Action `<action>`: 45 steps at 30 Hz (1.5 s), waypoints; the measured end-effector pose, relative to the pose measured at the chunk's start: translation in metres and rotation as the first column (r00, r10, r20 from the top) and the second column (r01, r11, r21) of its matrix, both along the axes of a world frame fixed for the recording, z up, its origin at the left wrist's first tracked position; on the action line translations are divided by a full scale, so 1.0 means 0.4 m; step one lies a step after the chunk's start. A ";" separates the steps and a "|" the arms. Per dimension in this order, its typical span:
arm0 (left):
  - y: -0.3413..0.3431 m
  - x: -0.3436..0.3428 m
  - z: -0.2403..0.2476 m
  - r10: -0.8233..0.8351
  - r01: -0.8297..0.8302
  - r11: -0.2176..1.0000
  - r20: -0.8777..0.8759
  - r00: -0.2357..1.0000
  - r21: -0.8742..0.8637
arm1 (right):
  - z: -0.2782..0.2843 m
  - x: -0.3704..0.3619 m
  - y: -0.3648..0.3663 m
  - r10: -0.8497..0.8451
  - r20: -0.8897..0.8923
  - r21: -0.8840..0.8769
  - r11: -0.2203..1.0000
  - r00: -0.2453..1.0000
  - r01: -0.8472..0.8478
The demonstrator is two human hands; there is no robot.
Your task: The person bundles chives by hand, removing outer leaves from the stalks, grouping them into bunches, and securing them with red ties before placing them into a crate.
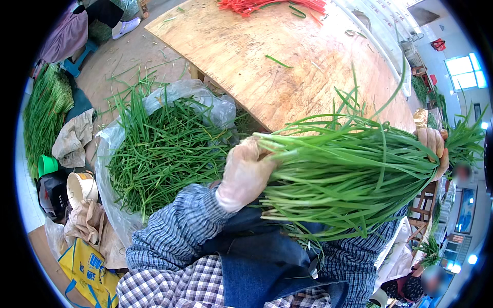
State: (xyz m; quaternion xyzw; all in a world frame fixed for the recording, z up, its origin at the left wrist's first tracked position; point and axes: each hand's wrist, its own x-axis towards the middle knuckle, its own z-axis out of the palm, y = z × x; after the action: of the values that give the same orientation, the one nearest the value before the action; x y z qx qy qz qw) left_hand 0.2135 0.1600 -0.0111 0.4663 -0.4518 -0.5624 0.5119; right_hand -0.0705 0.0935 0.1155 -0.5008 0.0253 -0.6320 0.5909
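A large bunch of garlic chives lies sideways in front of me, between my hands, its pale cut ends to the left and its leaves to the right. My left hand, in a thin whitish glove, pinches stalks at the upper cut ends. Around the leafy end my right hand is closed; its fingers show at the far side of the bunch, and leaf tips stick out beyond it. A few long leaves stand up loose above the bunch. To the left, a clear plastic bag lies open, heaped with loose green leaves.
A worn plywood table stands ahead, with red ties at its far edge. At left are a chive pile, a white bucket and a yellow bag. Another person is at upper left.
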 end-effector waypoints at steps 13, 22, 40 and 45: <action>-0.011 0.104 -0.019 -0.372 0.368 0.913 0.012 0.928 -0.173 | -0.028 -0.023 -0.012 -0.148 0.183 0.101 0.986 0.972 0.131; -0.017 0.031 -0.017 -0.133 0.263 0.727 0.245 0.960 -0.635 | -0.066 -0.069 -0.018 -0.127 0.277 0.105 0.989 0.953 0.101; 0.028 0.215 -0.036 -0.011 0.240 0.875 0.477 0.879 -0.421 | -0.030 -0.021 0.006 0.102 0.356 -0.145 0.988 0.929 -0.053; 0.002 0.085 0.034 -0.118 0.421 0.733 0.510 0.852 -0.535 | -0.032 -0.013 0.009 0.144 0.365 -0.170 0.982 0.920 -0.087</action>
State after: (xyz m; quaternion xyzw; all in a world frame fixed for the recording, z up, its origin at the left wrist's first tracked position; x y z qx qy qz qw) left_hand 0.2474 0.1607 0.0026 0.3103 -0.7815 -0.3273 0.4310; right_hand -0.0756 0.0970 0.1026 -0.4144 -0.1656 -0.6801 0.5816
